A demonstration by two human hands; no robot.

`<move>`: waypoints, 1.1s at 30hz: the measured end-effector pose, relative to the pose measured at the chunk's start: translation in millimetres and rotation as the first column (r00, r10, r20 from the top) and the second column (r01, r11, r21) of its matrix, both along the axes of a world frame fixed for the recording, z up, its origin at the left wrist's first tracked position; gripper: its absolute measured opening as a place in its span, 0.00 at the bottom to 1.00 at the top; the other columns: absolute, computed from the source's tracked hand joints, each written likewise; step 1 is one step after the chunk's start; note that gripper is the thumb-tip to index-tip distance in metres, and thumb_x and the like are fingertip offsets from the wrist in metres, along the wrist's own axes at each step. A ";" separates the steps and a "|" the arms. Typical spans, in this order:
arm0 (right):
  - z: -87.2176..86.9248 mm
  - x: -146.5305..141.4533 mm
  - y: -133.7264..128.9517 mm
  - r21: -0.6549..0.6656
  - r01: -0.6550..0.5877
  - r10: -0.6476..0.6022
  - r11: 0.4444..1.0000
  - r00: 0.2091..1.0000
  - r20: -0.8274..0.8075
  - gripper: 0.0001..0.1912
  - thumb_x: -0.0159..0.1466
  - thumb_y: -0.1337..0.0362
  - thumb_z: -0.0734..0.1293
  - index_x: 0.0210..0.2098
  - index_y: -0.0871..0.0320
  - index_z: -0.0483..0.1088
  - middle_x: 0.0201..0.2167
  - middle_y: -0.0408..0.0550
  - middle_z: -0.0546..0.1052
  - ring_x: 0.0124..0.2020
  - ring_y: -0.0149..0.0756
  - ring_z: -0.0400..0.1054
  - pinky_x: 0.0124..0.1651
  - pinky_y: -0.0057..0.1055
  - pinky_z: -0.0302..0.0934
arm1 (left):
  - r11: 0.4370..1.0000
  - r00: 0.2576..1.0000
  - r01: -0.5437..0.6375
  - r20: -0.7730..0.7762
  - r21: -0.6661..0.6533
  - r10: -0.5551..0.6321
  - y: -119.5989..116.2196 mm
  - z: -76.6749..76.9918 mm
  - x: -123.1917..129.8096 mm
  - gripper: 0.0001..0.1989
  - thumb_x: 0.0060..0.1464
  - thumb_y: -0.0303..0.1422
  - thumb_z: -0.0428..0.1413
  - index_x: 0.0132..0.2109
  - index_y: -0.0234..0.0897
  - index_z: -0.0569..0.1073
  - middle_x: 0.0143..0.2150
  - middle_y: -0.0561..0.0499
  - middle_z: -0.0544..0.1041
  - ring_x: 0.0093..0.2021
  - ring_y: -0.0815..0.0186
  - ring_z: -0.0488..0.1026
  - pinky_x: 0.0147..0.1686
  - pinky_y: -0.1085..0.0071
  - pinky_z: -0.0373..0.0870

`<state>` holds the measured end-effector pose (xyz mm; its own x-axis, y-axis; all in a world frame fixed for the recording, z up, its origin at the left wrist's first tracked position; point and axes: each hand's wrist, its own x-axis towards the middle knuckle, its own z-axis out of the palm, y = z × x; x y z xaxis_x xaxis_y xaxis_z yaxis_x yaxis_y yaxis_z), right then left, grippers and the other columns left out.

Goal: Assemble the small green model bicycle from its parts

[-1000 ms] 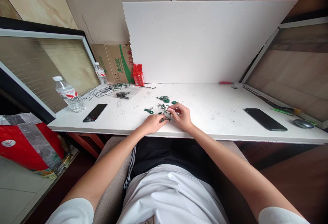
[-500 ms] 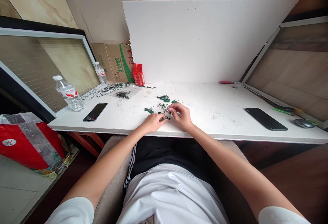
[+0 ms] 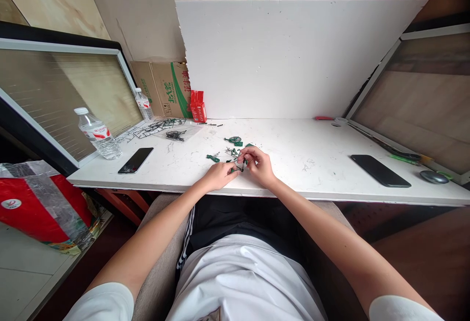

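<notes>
My left hand point(image 3: 219, 175) rests near the table's front edge, its fingers closed on a small dark part point(image 3: 241, 168) that points to the right. Just to the right, my right hand point(image 3: 258, 164) is bent in a pinch beside that part; whatever lies between its fingertips is too small to name. Small green pieces lie around the hands: one point(image 3: 212, 158) to the left, a round one point(image 3: 233, 140) beyond them, and thin grey-green bits point(image 3: 232, 152) just past the fingertips.
A phone point(image 3: 135, 160), water bottles point(image 3: 99, 134), black part frames point(image 3: 159, 127) and a plastic bag point(image 3: 179, 135) are on the left. Behind stand a red box point(image 3: 198, 107) and a white board point(image 3: 293, 57). Another phone point(image 3: 380, 170) and a mouse point(image 3: 434, 177) lie right.
The fingers of my right hand have shifted slightly left and changed their bend. My left hand keeps its place with the dark part.
</notes>
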<state>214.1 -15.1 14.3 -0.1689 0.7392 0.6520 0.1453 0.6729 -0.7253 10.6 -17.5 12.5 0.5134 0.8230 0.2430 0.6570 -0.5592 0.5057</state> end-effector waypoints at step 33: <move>2.8 1.7 0.7 0.006 0.024 -0.024 1.000 1.000 -0.003 0.13 0.68 0.50 0.72 0.45 0.50 0.84 0.39 0.51 0.84 0.41 0.45 0.79 0.39 0.40 0.74 | 1.000 1.000 -0.005 -0.024 0.000 0.005 0.5 -0.4 0.0 0.14 0.67 0.44 0.54 0.44 0.39 0.78 0.31 0.51 0.77 0.31 0.62 0.73 0.33 0.70 0.61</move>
<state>215.8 -14.4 17.1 -0.1492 0.7392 0.6568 0.1597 0.6735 -0.7217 10.6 -17.0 12.1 0.5152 0.8255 0.2304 0.6719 -0.5559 0.4895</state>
